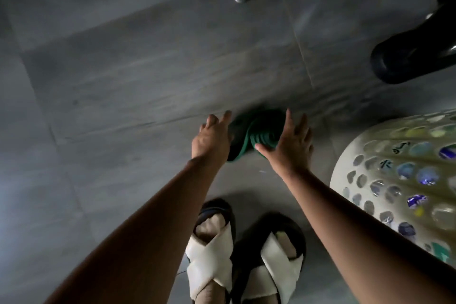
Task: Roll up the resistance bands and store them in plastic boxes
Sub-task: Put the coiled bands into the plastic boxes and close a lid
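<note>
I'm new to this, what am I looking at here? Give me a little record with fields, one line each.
view: looking down from the person's head
floor: grey tiles
band: green, rolled up, between the two hands
left hand: fingers straight, at the roll's left side
right hand: fingers straight, thumb against the roll
basket: cream, full of holes, to the right, apart from the band
sandals: white crossed straps, below the hands
unclear: whether the roll rests on the floor or is lifted; the picture is blurred
</note>
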`<state>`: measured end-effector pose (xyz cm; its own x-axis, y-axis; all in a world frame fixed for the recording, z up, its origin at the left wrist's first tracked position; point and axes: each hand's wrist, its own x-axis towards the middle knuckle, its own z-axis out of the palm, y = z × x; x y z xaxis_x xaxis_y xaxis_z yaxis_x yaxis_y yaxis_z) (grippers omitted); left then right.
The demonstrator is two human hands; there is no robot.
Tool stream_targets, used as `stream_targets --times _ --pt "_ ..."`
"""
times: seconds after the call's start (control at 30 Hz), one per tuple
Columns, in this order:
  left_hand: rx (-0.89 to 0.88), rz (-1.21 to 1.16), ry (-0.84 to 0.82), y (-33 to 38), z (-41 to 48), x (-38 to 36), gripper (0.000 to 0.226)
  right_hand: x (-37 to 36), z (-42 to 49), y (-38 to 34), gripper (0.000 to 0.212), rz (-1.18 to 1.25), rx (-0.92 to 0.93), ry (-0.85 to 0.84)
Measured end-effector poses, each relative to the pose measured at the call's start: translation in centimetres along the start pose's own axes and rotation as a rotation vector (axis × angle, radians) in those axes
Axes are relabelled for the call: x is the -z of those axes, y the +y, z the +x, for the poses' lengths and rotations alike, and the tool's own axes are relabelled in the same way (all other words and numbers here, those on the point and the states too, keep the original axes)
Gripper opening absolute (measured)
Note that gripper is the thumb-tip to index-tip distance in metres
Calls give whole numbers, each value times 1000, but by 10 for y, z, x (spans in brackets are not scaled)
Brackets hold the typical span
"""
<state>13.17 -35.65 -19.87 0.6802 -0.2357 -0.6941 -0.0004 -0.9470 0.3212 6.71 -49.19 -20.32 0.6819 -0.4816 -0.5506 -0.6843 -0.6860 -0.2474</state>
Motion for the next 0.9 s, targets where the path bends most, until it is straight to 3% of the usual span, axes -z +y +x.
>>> stream_targets --times 0.13,0.2,0.4,0.47,0.53,0.67,0.9 --pt "49 -26 24 -2 6 -15 51 -11 12 11 92 218 -65 -12" --pt "130 -149 64 -6 2 -22 42 -15 13 14 87 246 -82 2" --pt "288 -830 -49 32 -29 -69 33 -17 14 10 80 264 -122 41" --pt "333 -1054 -17 41 -30 -81 42 -16 17 10 78 280 -139 48" --pt "321 -1177 6 42 -31 -86 37 -15 17 8 77 307 -163 55" --pt "321 -1267 40 33 -40 -69 21 -12 3 -9 71 389 -170 69" --pt "305 -1355 275 14 -101 -2 34 43 -68 -75 60 537 -160 46"
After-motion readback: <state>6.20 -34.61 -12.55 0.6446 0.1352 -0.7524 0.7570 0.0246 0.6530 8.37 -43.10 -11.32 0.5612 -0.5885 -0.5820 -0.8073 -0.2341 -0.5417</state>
